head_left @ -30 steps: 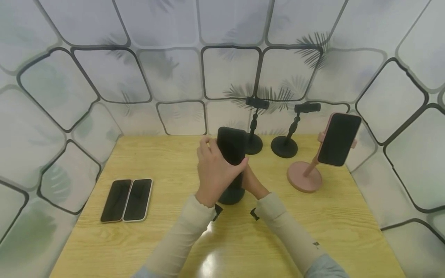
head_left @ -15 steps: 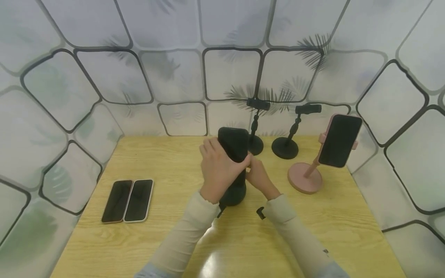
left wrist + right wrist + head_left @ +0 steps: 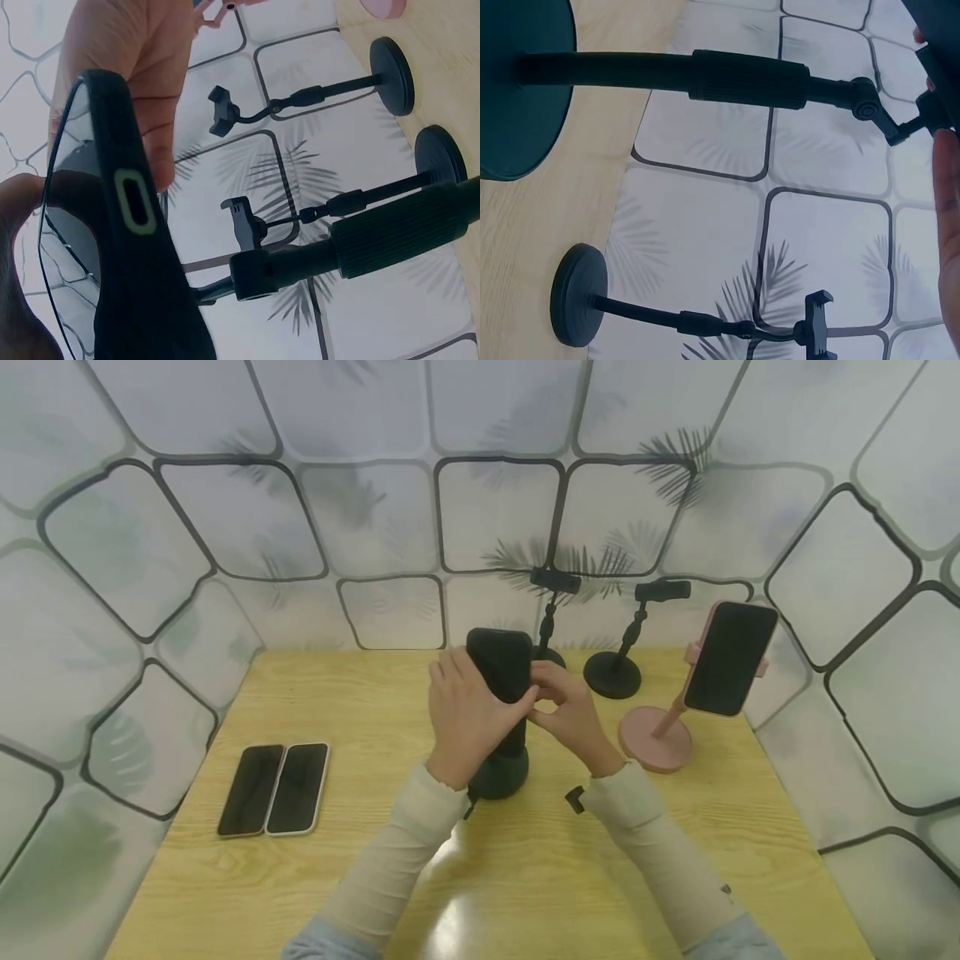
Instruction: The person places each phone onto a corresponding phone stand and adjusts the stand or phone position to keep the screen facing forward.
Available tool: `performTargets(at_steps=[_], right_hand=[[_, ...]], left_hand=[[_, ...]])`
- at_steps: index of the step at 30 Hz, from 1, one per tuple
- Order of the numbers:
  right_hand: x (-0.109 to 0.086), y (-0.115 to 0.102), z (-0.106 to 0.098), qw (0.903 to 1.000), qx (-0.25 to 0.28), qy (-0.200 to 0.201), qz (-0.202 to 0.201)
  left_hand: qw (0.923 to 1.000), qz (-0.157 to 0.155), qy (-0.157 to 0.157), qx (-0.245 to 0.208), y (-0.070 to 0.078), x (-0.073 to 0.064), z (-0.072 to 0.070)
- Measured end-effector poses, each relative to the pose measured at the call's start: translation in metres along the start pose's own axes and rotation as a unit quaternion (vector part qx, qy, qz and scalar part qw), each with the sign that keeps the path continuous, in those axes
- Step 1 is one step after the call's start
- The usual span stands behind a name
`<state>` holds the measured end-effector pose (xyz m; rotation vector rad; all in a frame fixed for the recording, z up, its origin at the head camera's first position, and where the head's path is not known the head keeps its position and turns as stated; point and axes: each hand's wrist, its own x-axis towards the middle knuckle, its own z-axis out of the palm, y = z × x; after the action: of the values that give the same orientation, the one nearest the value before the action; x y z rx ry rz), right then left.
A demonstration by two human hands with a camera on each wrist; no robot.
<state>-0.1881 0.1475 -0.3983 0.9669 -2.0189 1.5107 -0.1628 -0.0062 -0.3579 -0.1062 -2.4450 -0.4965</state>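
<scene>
A black smartphone (image 3: pixel 498 662) stands tilted at the head of a dark phone stand (image 3: pixel 501 775) in the middle of the table. My left hand (image 3: pixel 465 714) grips the phone from its left side, with the thumb across the lower front. My right hand (image 3: pixel 572 714) pinches at the phone's right edge, thumb and fingers bent into a C. The left wrist view shows the phone's side edge (image 3: pixel 146 247) close up, with the jointed stand pole (image 3: pixel 397 232) behind it. In the right wrist view, the stand's ribbed pole (image 3: pixel 750 79) runs toward the holder, mostly hidden behind the phone.
Two black phone stands (image 3: pixel 613 675) with unoccupied clamps stand at the back. To the right, a pink stand (image 3: pixel 656 739) carries another phone (image 3: pixel 731 658). Two phones, one dark (image 3: pixel 252 789) and one white-edged (image 3: pixel 297 787), lie side by side on the left.
My right hand has come up and outward from behind the phone's lower part to its right edge. My left hand keeps its grip, and the stand has hardly moved.
</scene>
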Motion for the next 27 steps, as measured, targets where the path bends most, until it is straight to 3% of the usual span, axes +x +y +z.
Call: performTargets(at_steps=[3, 7, 10, 14, 21, 27], right_hand=[[0.001, -0.001, 0.003, 0.9999, 0.003, 0.012, 0.001], [0.002, 0.000, 0.004, 0.9999, 0.003, 0.014, -0.003], [0.002, -0.001, 0.003, 0.9999, -0.004, 0.013, -0.001], [0.003, -0.003, 0.001, 0.9997, -0.020, 0.010, -0.002], [0.008, -0.010, -0.005, 0.9969, -0.069, 0.012, -0.035], [0.007, -0.005, -0.013, 0.9971, -0.059, 0.004, -0.048]], left_hand=[[0.9998, 0.001, -0.005, -0.017, 0.000, 0.000, 0.000], [0.9979, -0.024, -0.027, -0.054, 0.001, 0.001, -0.001], [0.9974, -0.033, -0.040, -0.051, 0.003, 0.002, -0.004], [0.9969, -0.037, -0.045, -0.053, 0.003, 0.003, -0.007], [0.9927, -0.045, -0.046, -0.102, -0.002, 0.004, -0.007], [0.9888, -0.048, -0.055, -0.130, -0.003, 0.004, -0.005]])
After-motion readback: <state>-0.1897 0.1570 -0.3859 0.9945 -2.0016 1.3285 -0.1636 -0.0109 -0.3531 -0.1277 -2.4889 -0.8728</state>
